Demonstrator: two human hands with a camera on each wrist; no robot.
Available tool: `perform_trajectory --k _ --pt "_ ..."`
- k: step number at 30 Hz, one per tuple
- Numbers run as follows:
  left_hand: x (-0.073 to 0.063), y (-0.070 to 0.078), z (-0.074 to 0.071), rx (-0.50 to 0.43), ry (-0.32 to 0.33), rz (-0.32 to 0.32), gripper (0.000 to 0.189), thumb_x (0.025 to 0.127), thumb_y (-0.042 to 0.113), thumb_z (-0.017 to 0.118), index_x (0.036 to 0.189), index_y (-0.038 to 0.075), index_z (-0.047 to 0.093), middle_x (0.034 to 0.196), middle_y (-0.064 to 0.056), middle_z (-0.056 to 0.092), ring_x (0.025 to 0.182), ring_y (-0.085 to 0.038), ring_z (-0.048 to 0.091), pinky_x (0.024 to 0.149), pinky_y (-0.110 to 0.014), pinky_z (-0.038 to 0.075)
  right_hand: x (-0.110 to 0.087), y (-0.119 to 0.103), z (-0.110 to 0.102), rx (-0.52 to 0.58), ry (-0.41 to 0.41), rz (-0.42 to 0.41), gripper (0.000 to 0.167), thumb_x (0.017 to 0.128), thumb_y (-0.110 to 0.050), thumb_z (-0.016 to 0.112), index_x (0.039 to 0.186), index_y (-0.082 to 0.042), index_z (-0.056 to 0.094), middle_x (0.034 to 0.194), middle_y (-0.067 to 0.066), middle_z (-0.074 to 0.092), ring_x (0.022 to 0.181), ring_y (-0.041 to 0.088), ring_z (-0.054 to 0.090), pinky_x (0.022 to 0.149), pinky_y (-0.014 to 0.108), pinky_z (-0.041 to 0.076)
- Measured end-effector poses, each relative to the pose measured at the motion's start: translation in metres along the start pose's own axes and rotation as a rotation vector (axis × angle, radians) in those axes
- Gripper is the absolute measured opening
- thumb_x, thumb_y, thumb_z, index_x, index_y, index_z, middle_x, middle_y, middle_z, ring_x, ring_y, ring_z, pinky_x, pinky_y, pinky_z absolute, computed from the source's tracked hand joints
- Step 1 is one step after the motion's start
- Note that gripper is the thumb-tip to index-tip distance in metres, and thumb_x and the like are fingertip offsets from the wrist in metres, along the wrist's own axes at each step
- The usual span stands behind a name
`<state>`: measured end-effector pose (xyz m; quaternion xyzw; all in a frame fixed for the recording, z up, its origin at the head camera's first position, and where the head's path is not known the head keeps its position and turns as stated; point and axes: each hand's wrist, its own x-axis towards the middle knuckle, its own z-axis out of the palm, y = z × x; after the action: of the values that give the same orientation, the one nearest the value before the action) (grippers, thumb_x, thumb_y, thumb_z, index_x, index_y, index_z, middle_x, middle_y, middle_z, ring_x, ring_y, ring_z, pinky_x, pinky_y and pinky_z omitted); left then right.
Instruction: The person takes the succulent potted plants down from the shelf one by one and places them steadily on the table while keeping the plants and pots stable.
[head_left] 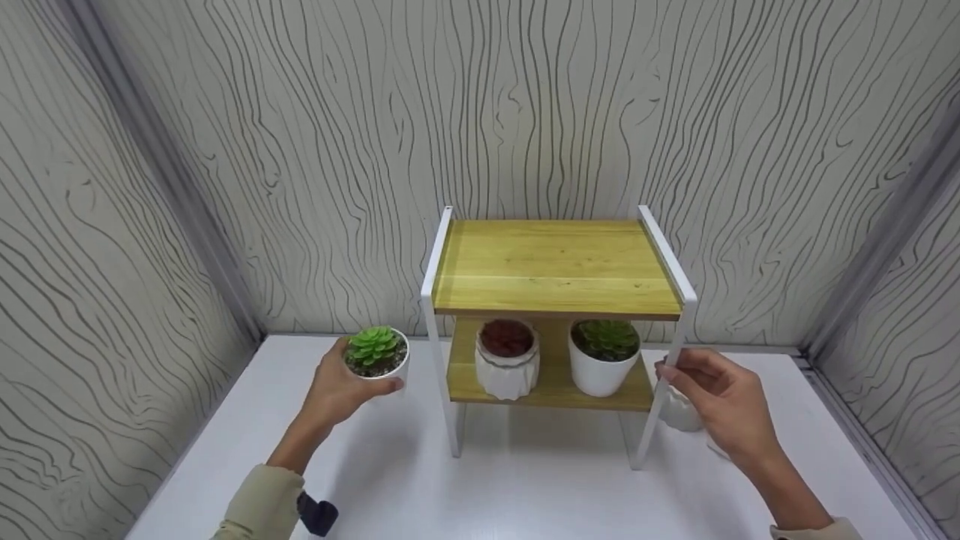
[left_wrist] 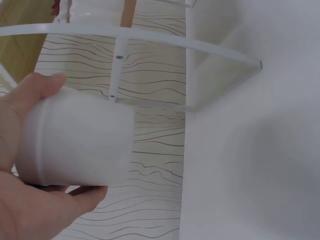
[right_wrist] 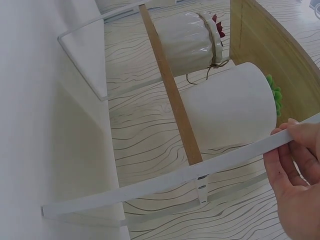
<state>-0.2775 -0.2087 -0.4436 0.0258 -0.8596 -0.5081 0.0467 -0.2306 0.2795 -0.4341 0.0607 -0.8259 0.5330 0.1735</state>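
My left hand (head_left: 336, 386) grips a potted succulent (head_left: 375, 348), bright green in a white pot, left of the two-tier shelf (head_left: 555, 262). In the left wrist view the smooth white pot (left_wrist: 85, 140) lies between thumb and fingers, with the shelf's white frame beyond. My right hand (head_left: 726, 409) pinches the shelf's right front leg (right_wrist: 150, 181) between thumb and fingers. On the lower tier stand a ribbed white pot (head_left: 508, 373) with a dark red plant and, to its right, a smooth white pot (head_left: 602, 371) with a green succulent. The wooden top tier is bare.
Behind the right hand, a white pot (head_left: 681, 411) stands on the white table (head_left: 525, 487), partly hidden by hand and leg. Wood-grain patterned panels (head_left: 540, 112) enclose the back and both sides. A dark strap piece (head_left: 318, 515) hangs by the left sleeve.
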Motion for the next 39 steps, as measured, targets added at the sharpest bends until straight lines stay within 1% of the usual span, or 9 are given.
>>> perform_trajectory --k 5,10,15,19,22,28,33,36,39 --pt "0.011 -0.008 0.012 -0.003 0.036 0.020 0.102 0.072 0.026 0.096 0.153 0.000 0.041 0.150 -0.023 0.056 0.143 -0.043 0.053 0.116 -0.061 0.047 -0.001 0.001 0.000 0.011 -0.001 -0.004 0.026 0.098 -0.017 0.076 0.118 -0.002 0.073 0.106 -0.012 0.077 0.100 -0.003 0.073 0.089 0.012 0.058" --pt "0.020 -0.015 0.028 0.034 0.064 0.050 0.101 0.071 0.024 0.096 0.151 -0.002 0.041 0.148 -0.025 0.057 0.142 -0.044 0.054 0.116 -0.060 0.047 -0.002 0.001 -0.001 0.012 0.005 -0.006 0.025 0.098 -0.017 0.076 0.118 -0.002 0.073 0.105 -0.012 0.077 0.100 -0.002 0.073 0.088 0.012 0.058" --pt "0.023 -0.025 0.042 0.055 0.089 0.047 0.102 0.071 0.022 0.096 0.151 -0.006 0.039 0.148 -0.027 0.056 0.141 -0.046 0.054 0.117 -0.061 0.047 -0.002 0.002 -0.001 0.023 0.008 -0.009 0.026 0.097 -0.016 0.076 0.118 -0.001 0.073 0.105 -0.013 0.077 0.100 -0.002 0.074 0.088 0.013 0.058" --pt "0.025 -0.035 0.052 0.056 0.095 0.045 0.102 0.070 0.021 0.097 0.150 -0.007 0.039 0.147 -0.028 0.057 0.140 -0.047 0.055 0.116 -0.061 0.047 -0.002 0.002 0.000 0.019 0.016 -0.014 0.024 0.097 -0.014 0.076 0.117 -0.001 0.073 0.103 -0.013 0.078 0.099 -0.002 0.074 0.087 0.013 0.058" --pt "0.026 -0.044 0.060 0.062 0.105 0.037 0.101 0.070 0.021 0.097 0.149 -0.007 0.040 0.145 -0.028 0.058 0.139 -0.046 0.056 0.116 -0.060 0.047 -0.001 0.001 0.000 0.011 0.018 -0.009 0.023 0.097 -0.012 0.075 0.117 -0.001 0.073 0.103 -0.012 0.078 0.098 -0.004 0.073 0.087 0.013 0.058" --pt "0.027 -0.060 0.073 0.063 0.138 0.017 0.099 0.071 0.025 0.097 0.147 -0.007 0.042 0.144 -0.028 0.059 0.138 -0.046 0.056 0.116 -0.059 0.048 -0.001 0.000 0.002 0.010 0.008 0.011 0.024 0.098 -0.012 0.075 0.119 -0.002 0.072 0.105 -0.010 0.079 0.099 -0.004 0.073 0.089 0.012 0.058" --pt "0.028 -0.064 0.082 0.047 0.144 -0.017 0.099 0.073 0.025 0.096 0.148 -0.009 0.041 0.144 -0.030 0.059 0.138 -0.046 0.057 0.115 -0.059 0.049 -0.001 0.000 0.002 -0.004 0.009 0.019 0.024 0.097 -0.010 0.075 0.120 -0.002 0.072 0.105 -0.009 0.079 0.099 -0.006 0.072 0.089 0.012 0.057" --pt "0.030 -0.066 0.087 0.044 0.148 -0.036 0.099 0.074 0.026 0.095 0.149 -0.008 0.040 0.145 -0.030 0.058 0.139 -0.046 0.056 0.116 -0.059 0.049 -0.001 0.000 0.002 0.001 0.009 0.021 0.024 0.097 -0.009 0.075 0.119 -0.001 0.072 0.105 -0.010 0.079 0.100 -0.005 0.073 0.089 0.012 0.058" --pt "0.032 -0.070 0.092 0.038 0.158 -0.041 0.099 0.074 0.027 0.095 0.149 -0.008 0.039 0.146 -0.030 0.057 0.139 -0.046 0.055 0.116 -0.059 0.048 0.000 0.000 0.002 0.023 0.013 0.025 0.024 0.096 -0.006 0.075 0.119 0.000 0.072 0.104 -0.010 0.079 0.099 -0.006 0.072 0.087 0.014 0.059"
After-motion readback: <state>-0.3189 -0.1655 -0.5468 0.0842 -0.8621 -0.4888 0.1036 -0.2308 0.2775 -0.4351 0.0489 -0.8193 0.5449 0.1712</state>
